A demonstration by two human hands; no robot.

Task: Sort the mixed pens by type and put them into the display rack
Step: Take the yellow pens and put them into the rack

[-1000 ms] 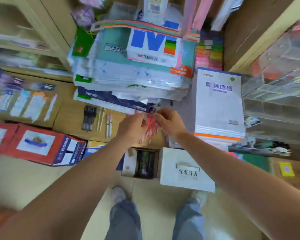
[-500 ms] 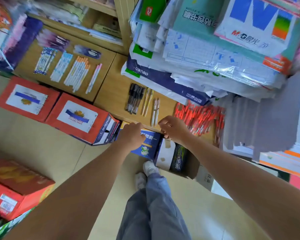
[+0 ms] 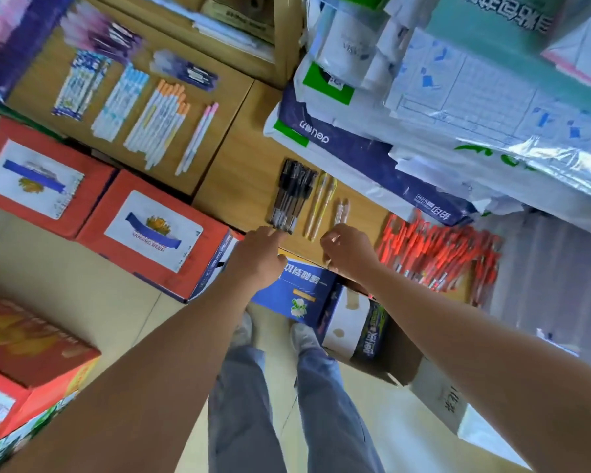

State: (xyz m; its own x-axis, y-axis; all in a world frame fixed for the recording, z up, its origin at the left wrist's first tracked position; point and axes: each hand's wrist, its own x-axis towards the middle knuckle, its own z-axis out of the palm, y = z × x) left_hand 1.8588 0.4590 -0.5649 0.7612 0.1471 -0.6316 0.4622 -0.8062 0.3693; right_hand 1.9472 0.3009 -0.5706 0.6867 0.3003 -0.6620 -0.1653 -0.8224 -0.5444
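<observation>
- Pens grouped by type in short rows on the wooden desk [image 3: 246, 172]: black pens [image 3: 292, 194] at centre frame, yellow pens [image 3: 319, 206] just right of them, two pale pens [image 3: 342, 211] beside those.
- More sorted rows at upper left: patterned blue-and-white pens [image 3: 79, 85], light-blue pens [image 3: 120, 100], orange-capped pens [image 3: 157, 124], two pink-capped pens [image 3: 197, 139].
- Red pens [image 3: 437, 250] in a loose heap right of centre, against the paper packs [image 3: 372, 155]; gathered by colour, not lined up.
- Left hand [image 3: 258, 257] at the near ends of the black pens, index finger stretched out to them, nothing visibly held.
- Right hand [image 3: 348, 249] just below the two pale pens, fingers curled under; cannot tell whether anything is pinched inside.
- Hands near each other but apart.
- Judged progress: sorting by type largely done, red heap left to tidy; racking apparently not begun, with no display rack in view and every group flat on the desk.
</observation>
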